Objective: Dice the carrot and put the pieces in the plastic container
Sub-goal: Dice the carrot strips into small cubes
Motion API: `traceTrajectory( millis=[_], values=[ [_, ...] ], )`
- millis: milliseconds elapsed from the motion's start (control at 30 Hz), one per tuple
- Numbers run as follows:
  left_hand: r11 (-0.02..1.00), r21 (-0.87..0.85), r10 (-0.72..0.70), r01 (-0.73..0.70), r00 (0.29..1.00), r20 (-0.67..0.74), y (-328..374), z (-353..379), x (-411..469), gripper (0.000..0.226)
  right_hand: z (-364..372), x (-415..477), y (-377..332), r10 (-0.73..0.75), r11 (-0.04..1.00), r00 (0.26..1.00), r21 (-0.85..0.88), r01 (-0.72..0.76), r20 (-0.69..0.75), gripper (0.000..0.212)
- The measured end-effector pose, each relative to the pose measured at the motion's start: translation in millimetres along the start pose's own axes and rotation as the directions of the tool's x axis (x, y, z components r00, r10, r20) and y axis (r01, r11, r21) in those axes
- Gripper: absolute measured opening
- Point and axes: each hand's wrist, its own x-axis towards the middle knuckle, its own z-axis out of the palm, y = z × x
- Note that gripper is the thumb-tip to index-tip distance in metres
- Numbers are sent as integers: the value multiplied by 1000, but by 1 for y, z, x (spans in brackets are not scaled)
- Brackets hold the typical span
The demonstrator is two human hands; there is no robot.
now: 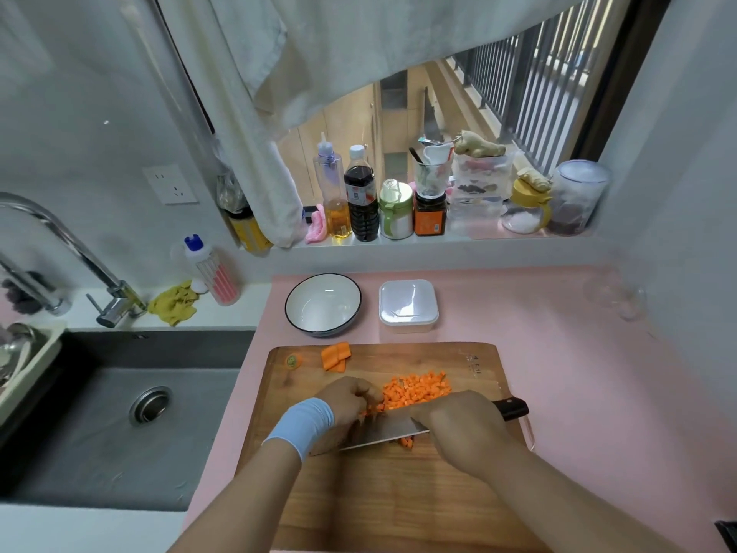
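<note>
Low in the middle of the frame, the right hand [458, 429] is clenched round the handle of the knife [383, 433], with the blade's edge down on the board [399, 492]. The left hand [347, 401] has its fingers curled back, for safety I'd guess, and pins the strips [373, 409] against the blade's side. Dice [416, 389] are heaped beyond the blade, out of its way. A spare chunk [335, 355] waits at the board's upper left. The container [407, 305], lid on, sits just above the board, beside the bowl [323, 304].
</note>
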Motion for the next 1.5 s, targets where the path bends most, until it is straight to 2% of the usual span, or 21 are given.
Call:
traceTrajectory(
  millis=[67,100,167,200,233,267,300,400,467,600,667,767,833,900,967,1033,1100,1233,1333,1433,1500],
  values=[
    [999,8,36,-35,979,-201,4,-7,-4,31,2,-1,5,20,996,1000,84,-20,0,31],
    [998,6,64,-66,933,-354,7,-13,-7,32,3,-1,8,54,984,999,172,-53,3,27],
    [984,-45,105,-171,771,-628,9,-26,-18,33,3,3,13,167,904,983,387,-183,75,22],
    [974,-47,125,-223,693,-710,8,-30,-22,31,1,5,14,217,831,965,491,-262,147,23],
    [963,-29,155,-267,643,-750,6,-32,-24,29,1,8,15,252,738,942,586,-335,221,23],
    [957,-16,180,-289,637,-750,3,-30,-24,26,0,11,15,275,632,918,666,-397,285,21],
    [948,-19,207,-318,659,-723,2,-25,-25,24,1,14,13,293,513,893,733,-448,340,19],
    [926,30,331,-377,770,-545,0,6,-17,28,0,18,7,308,186,828,824,-535,468,17],
    [902,122,425,-413,805,-414,-3,26,-8,21,-2,20,1,306,59,799,827,-559,518,17],
    [861,286,486,-421,846,-219,-16,34,1,4,-2,27,-7,365,-56,762,830,-555,535,16],
    [861,355,448,-364,874,-191,-28,26,2,7,0,30,-10,406,-87,753,842,-532,518,17],
    [919,337,314,-204,896,-315,-51,9,3,15,0,32,-16,471,-68,742,858,-509,477,18],
    [943,328,182,-62,918,-352,-66,1,5,30,2,33,-22,502,-50,735,864,-501,455,18],
    [951,309,84,7,957,-279,-73,1,6,56,5,35,-28,523,-31,735,871,-490,432,19],
    [954,298,71,-18,983,-167,-70,7,8,73,7,36,-33,542,-11,729,871,-491,418,20],
    [944,323,109,-67,988,-112,-62,15,11,63,8,35,-38,560,14,725,870,-493,402,19],
    [946,307,144,-103,983,-114,-53,23,18,51,9,35,-42,577,35,723,873,-486,380,20],
    [962,223,186,-157,976,-112,-35,37,25,49,7,32,-46,608,54,711,875,-481,353,21],
    [962,221,192,-161,973,-125,-40,22,22,42,4,31,-48,624,89,705,865,-493,338,24],
    [924,363,131,-123,991,0,-59,1,16,50,2,32,-54,620,108,707,856,-505,339,27],
    [855,497,127,-147,989,74,-64,-3,10,40,2,34,-59,622,110,704,852,-512,343,29]
  ],
)
